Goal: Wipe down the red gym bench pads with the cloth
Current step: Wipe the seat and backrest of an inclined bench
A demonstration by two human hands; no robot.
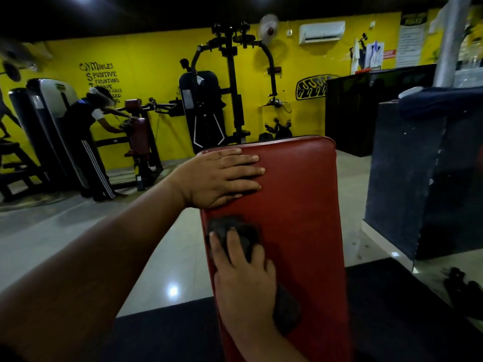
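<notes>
Red vinyl, worn and faintly creased, covers the bench pad [300, 205] under inspection; it runs away from the camera and ends in a rounded far edge.

Left hand [222, 178]: laid flat on the far left part of the pad, fingers straight and close together, holding nothing. It appears to serve as a brace.

Right hand [243, 278]: set on the near left part of the pad, fingers bent over a dark bunched cloth [235, 231] and pressing it to the vinyl. A further fold of the cloth shows beside the wrist. The cloth lies just below the left hand, apart from it, close to the pad's left edge.

Step in hand, by judgement: wiping of this pad is under way along its left side. The right half and the far end show no cloth on them; whether they are already clean cannot be told in this light.

Next move, by judgement: the cloth should be carried across toward the right edge under even pressure. The left hand covers the far corner and must lift or shift before that patch can be reached.

Surroundings: a glossy tiled floor [156, 244], a black floor mat [392, 309], a tall dark block [418, 178] to the right, a cable machine [230, 87] before the yellow wall [146, 61], and a second person [86, 131] bent over another red-padded machine.
</notes>
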